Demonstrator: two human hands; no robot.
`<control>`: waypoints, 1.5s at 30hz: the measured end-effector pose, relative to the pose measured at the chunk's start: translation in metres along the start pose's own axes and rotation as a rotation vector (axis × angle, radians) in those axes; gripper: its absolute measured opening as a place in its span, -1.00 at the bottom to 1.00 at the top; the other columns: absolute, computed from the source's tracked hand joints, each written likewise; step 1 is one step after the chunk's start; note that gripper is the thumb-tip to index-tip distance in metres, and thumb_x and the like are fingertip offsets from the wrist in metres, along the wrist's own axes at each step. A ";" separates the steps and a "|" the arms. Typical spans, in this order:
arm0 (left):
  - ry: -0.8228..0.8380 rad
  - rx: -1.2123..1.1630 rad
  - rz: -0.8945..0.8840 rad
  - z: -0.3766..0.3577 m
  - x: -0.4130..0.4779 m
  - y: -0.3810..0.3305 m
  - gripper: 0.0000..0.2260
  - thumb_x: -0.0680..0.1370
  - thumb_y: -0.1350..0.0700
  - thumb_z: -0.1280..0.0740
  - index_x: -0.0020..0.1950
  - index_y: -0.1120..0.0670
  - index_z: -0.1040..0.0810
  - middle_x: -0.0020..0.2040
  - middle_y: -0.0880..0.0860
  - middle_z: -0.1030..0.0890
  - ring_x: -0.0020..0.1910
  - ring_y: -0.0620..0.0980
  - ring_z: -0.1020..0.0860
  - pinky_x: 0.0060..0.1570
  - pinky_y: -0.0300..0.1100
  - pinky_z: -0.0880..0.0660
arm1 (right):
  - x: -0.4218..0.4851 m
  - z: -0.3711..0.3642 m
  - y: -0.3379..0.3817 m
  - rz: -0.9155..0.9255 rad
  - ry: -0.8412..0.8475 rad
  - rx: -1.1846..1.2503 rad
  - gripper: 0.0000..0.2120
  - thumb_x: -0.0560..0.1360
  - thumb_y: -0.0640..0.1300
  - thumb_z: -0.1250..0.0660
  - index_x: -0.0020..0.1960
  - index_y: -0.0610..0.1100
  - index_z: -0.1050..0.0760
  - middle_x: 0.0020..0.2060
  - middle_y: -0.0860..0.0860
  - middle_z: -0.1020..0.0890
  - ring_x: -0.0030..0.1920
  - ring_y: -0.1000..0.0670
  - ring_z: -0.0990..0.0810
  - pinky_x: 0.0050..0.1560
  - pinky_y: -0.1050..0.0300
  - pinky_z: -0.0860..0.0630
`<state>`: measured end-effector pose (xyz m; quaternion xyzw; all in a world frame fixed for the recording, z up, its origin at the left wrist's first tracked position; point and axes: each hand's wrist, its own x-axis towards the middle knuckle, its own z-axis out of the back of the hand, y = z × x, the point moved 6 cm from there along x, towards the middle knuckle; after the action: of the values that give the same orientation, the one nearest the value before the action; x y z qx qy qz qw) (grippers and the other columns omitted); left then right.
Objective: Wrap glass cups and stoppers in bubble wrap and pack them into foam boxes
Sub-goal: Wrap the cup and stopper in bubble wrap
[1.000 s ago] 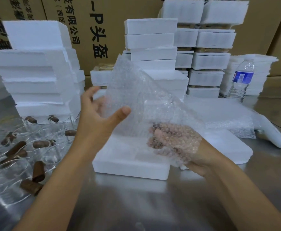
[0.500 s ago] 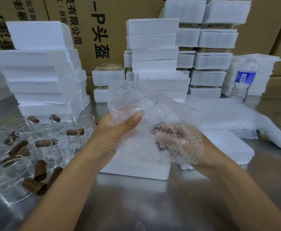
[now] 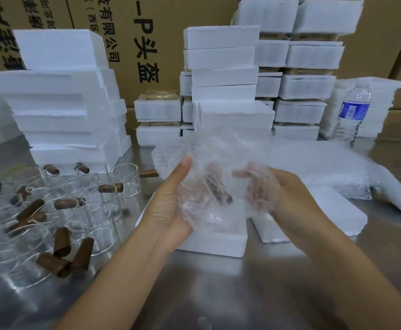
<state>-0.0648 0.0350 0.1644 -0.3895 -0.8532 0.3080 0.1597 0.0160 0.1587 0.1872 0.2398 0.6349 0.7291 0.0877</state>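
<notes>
Bubble wrap is bunched between both hands, and a brown stopper shows through it. The left hand grips it, thumb on the front and fingers curled behind. The right hand curls its fingers round the other side, seen through the film. The bundle hangs just above a white foam box on the steel table. Glass cups with stoppers crowd the left, foam stacks stand behind, and a water bottle stands far right
</notes>
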 end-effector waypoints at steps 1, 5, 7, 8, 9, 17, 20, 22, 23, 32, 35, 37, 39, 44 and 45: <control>-0.001 -0.077 -0.032 0.000 0.001 -0.005 -0.48 0.10 0.02 -0.64 0.00 0.18 -0.70 0.10 0.17 -0.64 0.05 0.17 -0.63 -0.02 0.17 -0.58 | 0.002 0.009 0.002 0.011 -0.131 0.091 -0.65 0.32 0.25 -0.29 -0.19 0.02 -0.67 -0.45 0.09 -0.52 -0.38 0.12 -0.52 -0.21 0.27 -0.48; -0.074 -0.212 -0.183 0.015 0.001 -0.020 -0.74 0.31 0.00 -0.45 -0.14 0.15 -0.73 0.03 0.15 -0.68 -0.05 0.13 -0.67 -0.16 0.07 -0.62 | 0.006 0.010 -0.007 -0.054 -0.225 0.208 -0.32 0.06 0.45 -0.23 0.06 0.10 -0.50 -0.16 0.11 -0.63 -0.13 0.14 -0.63 0.06 0.09 -0.49; -0.047 -0.249 -0.194 0.018 0.005 -0.019 -0.72 0.31 0.00 -0.43 -0.10 0.13 -0.73 0.08 0.15 -0.66 0.02 0.14 -0.65 -0.05 0.06 -0.60 | 0.003 -0.013 -0.011 -0.117 -0.047 0.164 -0.18 -0.02 0.48 -0.29 0.14 0.09 -0.42 -0.12 0.10 -0.66 -0.08 0.10 -0.66 0.05 0.11 -0.52; -0.045 -0.235 -0.192 0.016 0.004 -0.020 -0.70 0.30 -0.01 -0.43 -0.07 0.13 -0.72 0.12 0.16 -0.65 0.06 0.15 -0.64 0.01 0.07 -0.58 | 0.001 -0.024 -0.014 -0.120 0.032 0.122 -0.16 -0.01 0.45 -0.35 0.18 0.07 -0.41 -0.16 0.10 -0.68 -0.08 0.09 -0.67 0.02 0.15 -0.52; -0.048 -0.222 -0.181 0.016 0.004 -0.019 -0.68 0.30 -0.01 -0.43 -0.04 0.13 -0.72 0.14 0.16 -0.64 0.09 0.16 -0.63 0.04 0.07 -0.57 | -0.003 -0.032 -0.013 -0.108 0.090 0.077 -0.20 0.05 0.37 -0.39 0.21 0.02 -0.43 -0.20 0.11 -0.69 -0.10 0.10 -0.68 0.01 0.18 -0.52; -0.055 -0.190 -0.142 0.014 0.003 -0.015 -0.48 0.22 0.01 -0.50 0.14 0.16 -0.64 0.14 0.20 -0.63 0.12 0.18 -0.61 0.02 0.16 -0.57 | -0.008 -0.015 0.003 0.086 -0.048 0.196 -0.87 0.28 -0.01 -0.40 -0.24 -0.05 -0.56 -0.28 0.00 -0.67 -0.19 0.07 -0.66 0.00 0.23 -0.54; -0.042 -0.146 -0.136 0.014 0.002 -0.014 -0.65 0.24 -0.03 -0.49 -0.06 0.13 -0.72 0.07 0.17 -0.66 0.03 0.15 -0.65 -0.13 0.09 -0.61 | -0.007 -0.002 0.011 0.152 -0.123 0.208 -0.86 0.25 0.05 -0.40 -0.26 0.00 -0.57 -0.21 0.04 -0.69 -0.10 0.06 -0.66 0.10 0.12 -0.50; -0.016 -0.133 -0.128 0.011 0.001 -0.012 -0.65 0.22 -0.04 -0.54 -0.10 0.13 -0.73 0.06 0.18 -0.67 0.01 0.16 -0.66 -0.21 0.05 -0.61 | -0.006 0.005 0.015 0.183 -0.154 0.233 -0.83 0.23 0.08 -0.41 -0.26 0.02 -0.56 -0.17 0.07 -0.70 -0.05 0.08 -0.66 0.11 0.12 -0.51; -0.005 -0.142 -0.122 0.011 0.001 -0.010 -0.62 0.18 -0.03 -0.58 -0.09 0.13 -0.73 0.07 0.19 -0.66 0.00 0.17 -0.66 -0.22 0.04 -0.61 | -0.006 0.008 0.018 0.195 -0.157 0.245 -0.83 0.23 0.09 -0.41 -0.26 0.03 -0.56 -0.17 0.09 -0.69 -0.05 0.09 -0.65 0.11 0.12 -0.52; 0.079 -0.015 -0.041 -0.004 0.001 0.003 -0.36 -0.09 0.03 -0.70 -0.05 0.15 -0.71 0.08 0.18 -0.66 0.05 0.12 -0.65 -0.05 -0.01 -0.61 | 0.003 0.017 0.031 0.258 -0.108 0.564 -0.94 0.39 -0.05 -0.29 -0.18 -0.02 -0.45 -0.17 0.10 -0.61 -0.18 0.11 -0.57 -0.12 0.22 -0.56; 0.125 0.098 -0.034 -0.008 -0.002 0.004 -0.32 -0.07 -0.02 -0.68 0.01 0.11 -0.70 0.13 0.17 -0.64 0.13 0.13 -0.61 0.13 0.04 -0.53 | 0.002 0.020 0.032 0.277 -0.097 0.614 -0.89 0.41 -0.06 -0.26 -0.08 -0.05 -0.46 -0.19 0.13 -0.65 -0.23 0.16 -0.59 -0.17 0.27 -0.57; 0.093 0.118 -0.053 -0.006 -0.002 0.000 -0.23 -0.10 -0.03 -0.68 0.08 0.15 -0.67 0.13 0.18 -0.64 0.13 0.13 -0.61 0.10 0.02 -0.55 | 0.001 0.022 0.033 0.291 -0.066 0.622 -0.81 0.42 -0.02 -0.30 0.01 -0.04 -0.46 -0.13 0.13 -0.66 -0.18 0.15 -0.62 -0.15 0.25 -0.57; 0.049 0.081 -0.083 -0.002 -0.003 -0.006 -0.14 -0.13 -0.05 -0.68 0.13 0.16 -0.61 0.12 0.18 -0.64 0.10 0.12 -0.63 -0.02 -0.04 -0.61 | 0.000 0.019 0.030 0.276 -0.046 0.580 -0.56 0.35 0.09 -0.43 0.17 -0.01 -0.42 0.00 0.10 -0.66 -0.02 0.08 -0.64 0.00 0.13 -0.58; -0.004 -0.020 -0.204 0.005 -0.003 -0.018 -0.10 -0.10 -0.16 -0.63 0.19 0.13 -0.60 0.16 0.18 -0.63 0.12 0.12 -0.61 0.00 -0.05 -0.60 | -0.007 -0.003 0.005 0.148 -0.144 0.163 -0.53 0.30 0.16 -0.34 0.19 0.20 -0.36 -0.05 0.17 -0.68 0.03 0.15 -0.64 0.00 0.25 -0.53; -0.002 -0.027 -0.225 0.005 -0.003 -0.019 -0.06 -0.07 -0.18 -0.62 0.26 0.13 -0.54 0.19 0.18 -0.61 0.16 0.13 -0.60 0.07 -0.02 -0.57 | -0.009 -0.011 0.004 0.140 -0.096 0.105 -0.54 0.29 0.17 -0.32 0.17 0.16 -0.40 -0.08 0.19 -0.68 -0.01 0.21 -0.63 -0.08 0.36 -0.52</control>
<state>-0.0765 0.0211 0.1730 -0.2931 -0.8958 0.2770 0.1869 0.0196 0.1439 0.1875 0.3227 0.6491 0.6867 0.0543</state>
